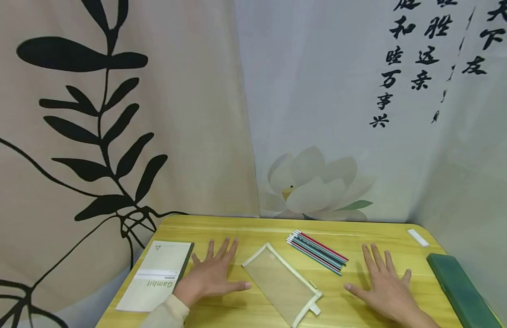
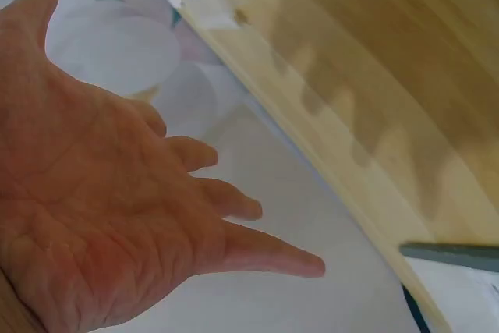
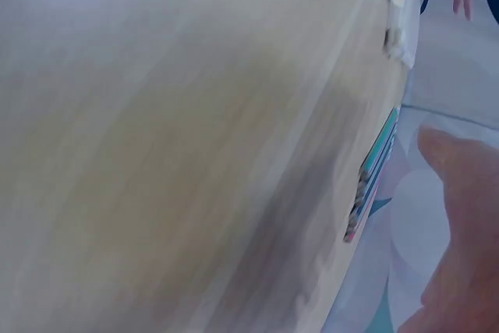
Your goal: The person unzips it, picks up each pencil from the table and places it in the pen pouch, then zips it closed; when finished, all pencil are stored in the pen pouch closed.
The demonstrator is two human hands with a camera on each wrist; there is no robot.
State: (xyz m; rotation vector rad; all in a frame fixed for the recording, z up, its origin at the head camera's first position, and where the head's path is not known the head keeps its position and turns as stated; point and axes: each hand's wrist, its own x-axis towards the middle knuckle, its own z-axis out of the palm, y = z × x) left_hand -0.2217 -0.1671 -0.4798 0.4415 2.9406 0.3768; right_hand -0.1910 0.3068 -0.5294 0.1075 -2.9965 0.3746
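Note:
My left hand (image 1: 210,275) is spread over the table between a white-and-grey notepad (image 1: 157,275) and a pale mesh zip pouch (image 1: 282,287); in the left wrist view its palm (image 2: 101,200) shows with nothing in it. On the right, my right hand (image 1: 386,287) has its fingers spread above the wood and holds nothing. A bundle of several pencils (image 1: 317,252), in red, teal and dark colours, lies beyond the pouch, nearer to the right hand. The right wrist view catches the thumb side of that hand (image 3: 468,224) and the pencils' ends (image 3: 362,204).
The yellow wood-grain table (image 1: 237,228) has rounded back corners. At its far right lies a small white bar (image 1: 418,238), and a dark green case (image 1: 462,287) sits along the right edge. Curtains (image 1: 204,114) with printed leaves, a lotus and characters hang behind.

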